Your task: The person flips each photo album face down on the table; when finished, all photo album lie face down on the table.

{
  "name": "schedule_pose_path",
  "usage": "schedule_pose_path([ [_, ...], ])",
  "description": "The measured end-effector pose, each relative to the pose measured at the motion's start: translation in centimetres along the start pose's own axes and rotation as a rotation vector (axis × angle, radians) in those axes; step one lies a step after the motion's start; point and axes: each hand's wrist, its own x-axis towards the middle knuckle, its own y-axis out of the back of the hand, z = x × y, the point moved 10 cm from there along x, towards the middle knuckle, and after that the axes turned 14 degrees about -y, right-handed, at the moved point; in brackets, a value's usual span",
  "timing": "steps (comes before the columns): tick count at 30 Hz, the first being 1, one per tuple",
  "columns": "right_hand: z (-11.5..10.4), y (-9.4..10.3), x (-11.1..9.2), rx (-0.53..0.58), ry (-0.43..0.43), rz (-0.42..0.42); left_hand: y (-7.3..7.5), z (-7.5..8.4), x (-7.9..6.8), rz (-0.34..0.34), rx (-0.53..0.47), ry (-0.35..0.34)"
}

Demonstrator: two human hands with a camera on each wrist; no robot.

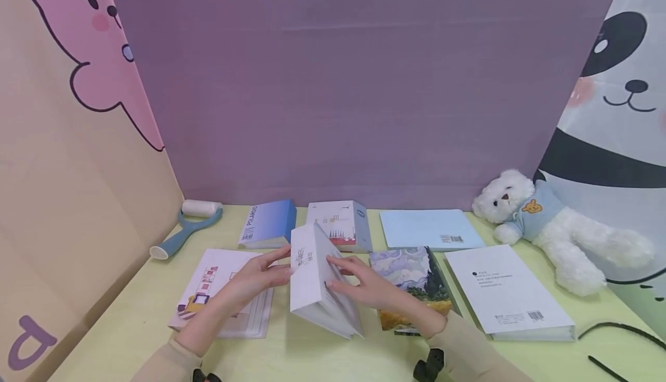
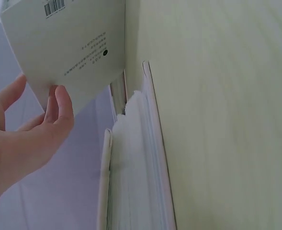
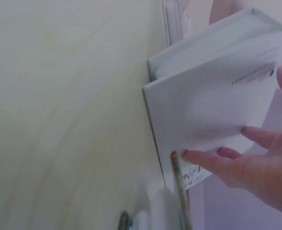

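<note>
A thick white book stands tilted on its edge above the middle of the table, its covers slightly apart. My left hand holds it from the left, fingers and thumb at the edge of a cover printed with small dark text. From the right, my right hand grips it; the right wrist view shows spread fingertips on the white cover. In the left wrist view, a barcode and small print show on the cover beside the left fingers. Just left lies a white book with a colourful drawing.
At the back lie a blue book, a white patterned book and a pale blue book. A landscape-cover book and another white book lie right. A lint roller and white teddy bear flank them.
</note>
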Motion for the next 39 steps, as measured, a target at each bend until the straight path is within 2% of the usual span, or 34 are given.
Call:
schedule_pose_path([
  [6, -0.8, -0.1, 0.2, 0.058, 0.026, -0.012, 0.1, 0.0, 0.6, 0.021, -0.041, -0.023],
  [12, -0.4, -0.3, 0.3, 0.184, -0.097, -0.019, -0.2, 0.2, 1.0, 0.024, -0.105, -0.029],
  [16, -0.5, -0.2, 0.3, 0.229, -0.129, 0.005, -0.3, 0.6, 1.4, 0.029, -0.117, -0.047],
  [21, -0.7, 0.0, 0.0, 0.265, -0.158, 0.014, -1.0, 0.9, 2.0, 0.0, -0.134, -0.06],
  [30, -0.3, 0.7, -0.7, 0.35, -0.199, -0.042, -2.8, 1.2, 2.9, -0.062, -0.128, -0.104],
  [34, 0.1, 1.4, -1.0, 0.37, -0.214, -0.01, -3.4, 1.3, 3.2, -0.092, -0.121, -0.128],
  [39, 0.1, 2.7, -1.5, 0.381, -0.211, 0.072, -4.2, 1.2, 3.5, -0.094, -0.107, -0.141],
])
